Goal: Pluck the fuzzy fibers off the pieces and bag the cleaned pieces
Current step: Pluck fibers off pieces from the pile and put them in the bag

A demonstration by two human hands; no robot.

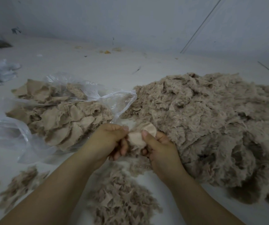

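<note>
Between both hands (107, 140) (159, 148), an unmarked beige piece (137, 139) sits pinched.

beige piece (137, 138) pinched between hands, clear bag (101, 93) of cleaned pieces left

Pale floor (107, 67) under fuzzy pile (211, 124), clear bag (25, 137), plucked fibers (119, 197).

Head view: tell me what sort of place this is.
Probably a small textile or plush-toy workroom, with work done on a plain pale surface. A big heap of fuzzy pieces lies beside a clear plastic bag of cleaned pieces, and plucked fibers litter the front.
</note>
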